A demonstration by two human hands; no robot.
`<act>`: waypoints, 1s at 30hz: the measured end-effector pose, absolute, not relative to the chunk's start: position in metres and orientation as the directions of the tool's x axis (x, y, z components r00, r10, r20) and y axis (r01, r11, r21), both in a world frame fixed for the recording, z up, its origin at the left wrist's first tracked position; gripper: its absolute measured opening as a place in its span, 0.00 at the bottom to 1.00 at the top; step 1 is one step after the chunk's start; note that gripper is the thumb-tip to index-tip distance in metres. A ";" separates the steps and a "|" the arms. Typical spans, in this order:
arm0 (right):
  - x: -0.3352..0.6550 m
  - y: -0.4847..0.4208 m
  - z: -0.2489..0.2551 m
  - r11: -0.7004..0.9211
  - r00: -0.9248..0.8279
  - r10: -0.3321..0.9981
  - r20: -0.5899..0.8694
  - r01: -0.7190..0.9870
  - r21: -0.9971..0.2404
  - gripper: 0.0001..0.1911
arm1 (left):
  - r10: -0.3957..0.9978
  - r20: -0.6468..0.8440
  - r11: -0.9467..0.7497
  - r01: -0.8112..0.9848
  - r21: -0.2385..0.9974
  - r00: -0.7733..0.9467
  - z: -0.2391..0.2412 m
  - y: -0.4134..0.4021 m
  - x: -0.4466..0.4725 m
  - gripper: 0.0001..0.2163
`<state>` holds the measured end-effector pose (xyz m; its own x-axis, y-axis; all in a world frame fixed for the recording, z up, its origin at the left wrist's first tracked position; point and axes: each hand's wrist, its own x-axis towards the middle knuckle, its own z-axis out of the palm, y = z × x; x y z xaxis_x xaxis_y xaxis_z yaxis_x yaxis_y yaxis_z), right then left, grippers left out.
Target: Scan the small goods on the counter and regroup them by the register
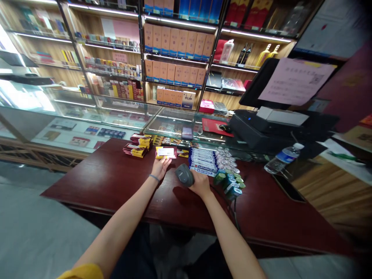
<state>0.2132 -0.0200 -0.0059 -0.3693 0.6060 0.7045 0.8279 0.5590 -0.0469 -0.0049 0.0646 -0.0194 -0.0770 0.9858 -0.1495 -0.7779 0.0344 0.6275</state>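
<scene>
My left hand (159, 169) is closed on the near edge of a small flat packet (166, 152), yellow and dark red with a white barcode label facing up. In my right hand (201, 183) is a dark grey barcode scanner (184, 175), its head turned toward the left hand and its cable trailing down the table. Stacks of similar yellow and red packets (137, 145) lie to the left. Right of the held packet are a row of blue and white wrapped sticks (202, 159), clear-wrapped rolls (227, 158) and green and blue small tubes (231, 183).
The dark red wooden table (104, 180) meets a glass display counter (122, 112). On the right stand a water bottle (283, 158), a phone (288, 188) and a monitor (258, 83) with a paper sheet. Shelves of boxes (178, 40) line the back wall.
</scene>
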 end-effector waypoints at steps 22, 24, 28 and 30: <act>0.228 -0.025 -0.010 0.523 -0.242 0.559 0.793 0.845 -0.111 0.21 | 0.885 0.179 -0.305 -0.245 0.920 -0.429 0.001 0.102 0.000 0.09; 0.228 -0.025 -0.011 0.522 -0.233 0.562 0.794 0.844 -0.123 0.21 | 0.883 0.278 -0.344 -0.119 0.931 -0.379 0.005 0.109 0.004 0.07; 0.229 -0.024 -0.012 0.516 -0.201 0.574 0.793 0.841 -0.160 0.21 | 0.887 0.411 -0.401 0.090 0.912 -0.209 0.003 0.112 0.017 0.08; 0.230 -0.023 -0.014 0.510 -0.181 0.575 0.798 0.842 -0.177 0.22 | 0.892 0.429 -0.412 0.132 0.902 -0.145 0.001 0.113 0.024 0.08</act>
